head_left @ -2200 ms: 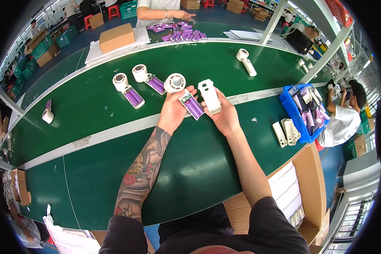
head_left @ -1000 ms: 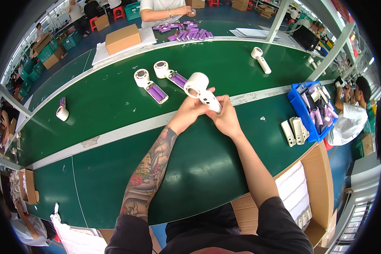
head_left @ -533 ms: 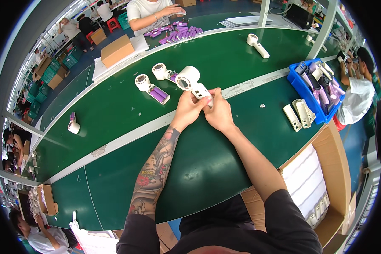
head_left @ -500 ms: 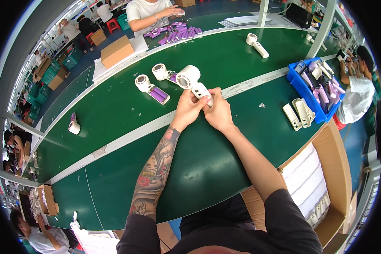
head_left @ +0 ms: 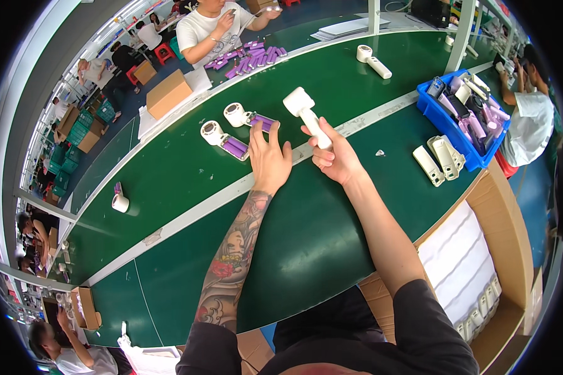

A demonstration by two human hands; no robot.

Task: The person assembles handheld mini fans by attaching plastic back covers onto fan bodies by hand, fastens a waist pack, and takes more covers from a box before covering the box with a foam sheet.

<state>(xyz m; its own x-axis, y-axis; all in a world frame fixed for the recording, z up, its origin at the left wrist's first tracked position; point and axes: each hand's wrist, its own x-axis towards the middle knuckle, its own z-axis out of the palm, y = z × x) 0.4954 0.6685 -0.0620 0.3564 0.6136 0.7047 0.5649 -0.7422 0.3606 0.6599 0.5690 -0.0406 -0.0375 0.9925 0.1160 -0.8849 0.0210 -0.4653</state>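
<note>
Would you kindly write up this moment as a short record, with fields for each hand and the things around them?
Left hand: open, spread beside two opened fans; contact unclear
Right hand: closed around the handle of a white fan
Opened fans: lying on the green surface, purple cells showing
Right side: blue bin of mixed parts, cream casing pieces beside it
Far side: heap of purple cells before a person in a white shirt
Lower right: open cardboard box

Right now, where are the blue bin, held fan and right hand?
Blue bin (head_left: 445, 131): head view, on its outer wall.
Held fan (head_left: 311, 120): head view, on its handle.
Right hand (head_left: 338, 155): head view, mid-hand.
</note>
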